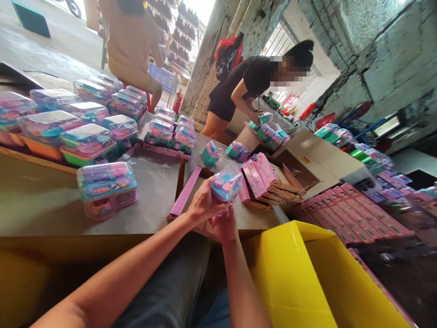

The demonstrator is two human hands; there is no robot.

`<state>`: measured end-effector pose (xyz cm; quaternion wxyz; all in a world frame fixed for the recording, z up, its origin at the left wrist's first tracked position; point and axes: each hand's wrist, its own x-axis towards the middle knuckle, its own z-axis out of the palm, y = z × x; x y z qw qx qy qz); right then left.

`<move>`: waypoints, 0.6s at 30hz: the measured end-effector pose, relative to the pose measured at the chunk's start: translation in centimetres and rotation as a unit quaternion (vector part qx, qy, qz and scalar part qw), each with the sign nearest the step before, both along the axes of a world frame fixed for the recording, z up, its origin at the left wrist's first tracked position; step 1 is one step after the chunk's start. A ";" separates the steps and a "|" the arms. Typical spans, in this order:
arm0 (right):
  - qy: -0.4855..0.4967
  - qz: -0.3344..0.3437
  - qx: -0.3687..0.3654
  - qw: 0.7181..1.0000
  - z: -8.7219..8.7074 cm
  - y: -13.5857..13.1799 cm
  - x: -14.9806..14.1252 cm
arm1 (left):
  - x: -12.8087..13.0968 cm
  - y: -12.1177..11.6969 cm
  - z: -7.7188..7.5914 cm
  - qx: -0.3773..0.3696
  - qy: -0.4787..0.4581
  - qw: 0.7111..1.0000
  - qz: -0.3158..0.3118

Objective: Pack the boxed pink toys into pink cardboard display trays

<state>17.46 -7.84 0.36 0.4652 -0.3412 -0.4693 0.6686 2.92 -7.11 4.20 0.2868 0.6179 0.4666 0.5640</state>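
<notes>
Between my hands is a plastic-wrapped blue and pink toy case [226, 184], held above the table edge. My left hand [202, 200] grips its left side with the fingers wrapped round it. From below, my right hand [223, 224] closes on its underside; part of those fingers is hidden. Beneath lies an open pink display box [186, 193]. Two more small cases, a teal one [210, 153] and a pink-and-teal one [238, 150], stand just beyond. To the left, a larger wrapped case [107, 190] sits alone on the table.
Rows of wrapped cases [51, 127] fill the table's left. Folded pink boxes [257, 175] lie in a carton right of my hands. A yellow bin [290, 273] stands at my right. Across the table a co-worker [246, 82] bends over more cases; another person [131, 45] sits behind.
</notes>
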 end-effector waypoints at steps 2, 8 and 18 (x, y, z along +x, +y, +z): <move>-0.058 -0.014 -0.001 0.998 0.3 0.7 1.2 | -1.1 1.5 -0.3 -0.013 -0.011 0.999 -0.042; -0.138 -0.098 0.121 0.978 2.6 4.8 3.6 | -4.3 5.9 -1.3 0.018 0.019 0.988 -0.150; -0.211 -0.092 0.143 0.963 -0.3 9.5 0.2 | -7.3 13.8 -3.5 -0.140 0.147 0.977 0.069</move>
